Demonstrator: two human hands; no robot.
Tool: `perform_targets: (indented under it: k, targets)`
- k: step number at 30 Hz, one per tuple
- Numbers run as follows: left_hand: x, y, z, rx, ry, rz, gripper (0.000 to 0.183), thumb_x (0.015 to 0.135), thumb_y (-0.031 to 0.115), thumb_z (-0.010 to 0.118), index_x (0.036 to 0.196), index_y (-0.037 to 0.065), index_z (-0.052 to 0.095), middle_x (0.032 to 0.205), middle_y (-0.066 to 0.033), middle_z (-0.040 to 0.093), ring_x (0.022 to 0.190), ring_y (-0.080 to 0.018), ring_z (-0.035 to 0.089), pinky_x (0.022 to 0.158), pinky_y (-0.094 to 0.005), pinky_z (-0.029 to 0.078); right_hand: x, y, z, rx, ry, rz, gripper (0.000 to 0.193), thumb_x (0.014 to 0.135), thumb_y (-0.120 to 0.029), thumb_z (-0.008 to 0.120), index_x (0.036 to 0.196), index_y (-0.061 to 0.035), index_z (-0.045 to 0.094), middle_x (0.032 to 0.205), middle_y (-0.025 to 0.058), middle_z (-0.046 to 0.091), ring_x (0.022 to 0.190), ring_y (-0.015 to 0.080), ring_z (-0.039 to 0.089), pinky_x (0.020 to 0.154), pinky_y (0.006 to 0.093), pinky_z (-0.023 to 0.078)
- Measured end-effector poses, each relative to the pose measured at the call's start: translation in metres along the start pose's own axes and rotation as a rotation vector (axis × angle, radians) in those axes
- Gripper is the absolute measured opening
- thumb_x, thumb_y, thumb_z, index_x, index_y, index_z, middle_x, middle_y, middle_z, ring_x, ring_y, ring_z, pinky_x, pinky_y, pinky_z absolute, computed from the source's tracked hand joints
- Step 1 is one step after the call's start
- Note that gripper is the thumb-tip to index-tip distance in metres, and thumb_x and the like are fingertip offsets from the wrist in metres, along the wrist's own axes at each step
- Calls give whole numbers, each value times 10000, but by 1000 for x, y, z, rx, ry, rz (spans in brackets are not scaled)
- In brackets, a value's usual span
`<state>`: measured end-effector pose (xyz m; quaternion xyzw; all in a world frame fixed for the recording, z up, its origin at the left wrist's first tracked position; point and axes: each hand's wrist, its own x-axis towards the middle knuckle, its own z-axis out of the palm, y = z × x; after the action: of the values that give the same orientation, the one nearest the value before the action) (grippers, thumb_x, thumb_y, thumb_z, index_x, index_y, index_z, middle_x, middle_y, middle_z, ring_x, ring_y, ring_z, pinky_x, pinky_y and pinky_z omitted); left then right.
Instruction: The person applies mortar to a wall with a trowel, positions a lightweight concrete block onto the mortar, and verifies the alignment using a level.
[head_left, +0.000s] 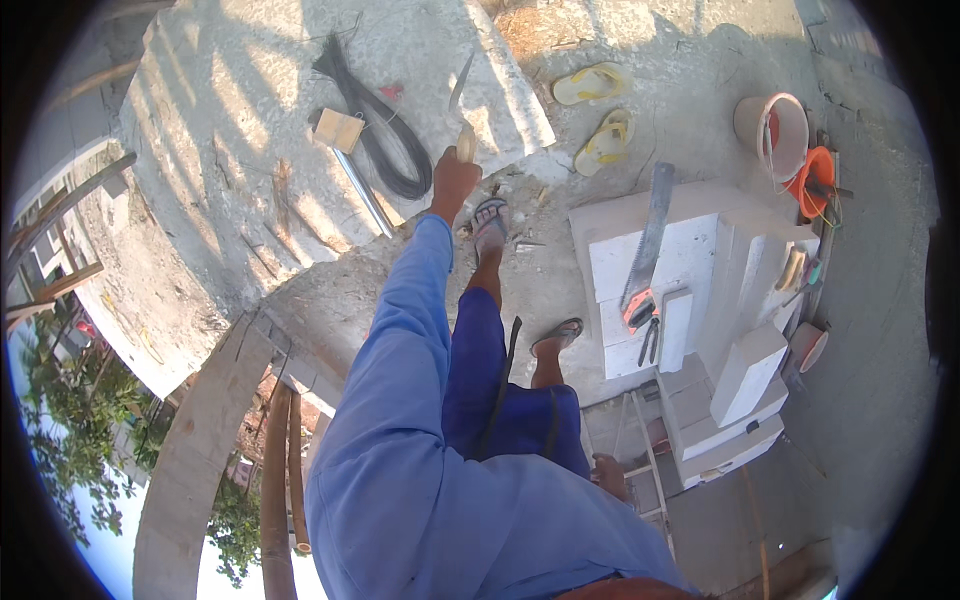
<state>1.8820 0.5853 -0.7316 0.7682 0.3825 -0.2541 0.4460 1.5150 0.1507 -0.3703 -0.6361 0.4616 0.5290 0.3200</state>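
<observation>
My left hand (455, 187), at the end of an outstretched blue sleeve, is closed around the pale wooden handle of a knife (467, 143). Its thin dark blade points away over the concrete slab. Just left of that hand lies a looped bundle of dark wire (385, 150). A flat wooden block with a silver metal tube (365, 195) rests beside the wire. Down by my right thigh is my right hand (609, 477), partly hidden by the shirt; its fingers do not show well enough to tell their state.
A handsaw (650, 245) with an orange handle and dark-handled pliers (648, 342) lie on stacked white blocks (690, 260) at right. Yellow-strapped flip-flops (605, 142) lie ahead. A pale bucket (775, 135) and an orange bucket (815, 185) stand beyond. A ladder (650, 470) is near my right hand.
</observation>
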Motion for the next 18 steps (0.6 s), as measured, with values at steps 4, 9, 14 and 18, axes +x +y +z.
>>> perform_targets:
  k: [4,9,14,18]
  targets:
    - [-137,-19,2,239,-413,243,445,701,288,750,1011,0,613,897,-209,670,844,-367,651,738,-439,484,1,-17,27,-126,285,-245,341,798,-168,620,1114,-40,630,929,167,622,858,285,612,784,379,492]
    - [-328,40,-4,663,-984,546,526,722,358,724,1102,11,615,878,-221,670,823,-377,660,724,-418,510,-57,-71,18,19,554,-429,609,717,-220,728,1278,-121,512,1135,165,485,1109,349,500,964,470,405]
    - [-459,78,20,1224,-1192,942,469,732,377,695,1080,71,624,970,-227,671,950,-395,635,819,-472,494,-105,-9,8,-204,775,-604,704,696,-297,741,1342,-194,480,1246,140,463,1313,337,380,1106,585,198]
    - [-568,111,48,1176,-1383,1108,390,743,315,672,1068,101,647,957,-197,683,937,-385,644,814,-482,495,-126,73,6,-244,572,-647,686,711,-326,729,1343,-206,492,1287,139,458,1326,301,394,1099,635,188]
